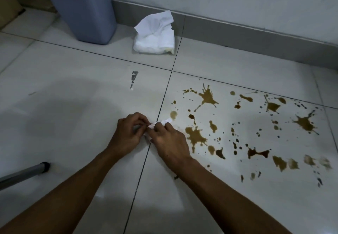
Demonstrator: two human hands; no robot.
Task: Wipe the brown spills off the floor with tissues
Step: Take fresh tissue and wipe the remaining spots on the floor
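Brown spills (252, 129) are splattered in many blotches across the white floor tile to the right. My left hand (128, 135) and my right hand (171, 142) meet at the tile joint just left of the spills. Both pinch one small crumpled white tissue (165, 120), most of it hidden under the fingers. A pack of white tissues (155, 40), with one sheet sticking up, sits by the wall at the back.
A grey-blue waste bin (82, 11) stands at the back left beside the tissue pack. A grey skirting board (237, 32) runs along the wall. A metal leg with a black foot (27, 171) lies at the lower left. A dark scuff (134, 78) marks the left tile.
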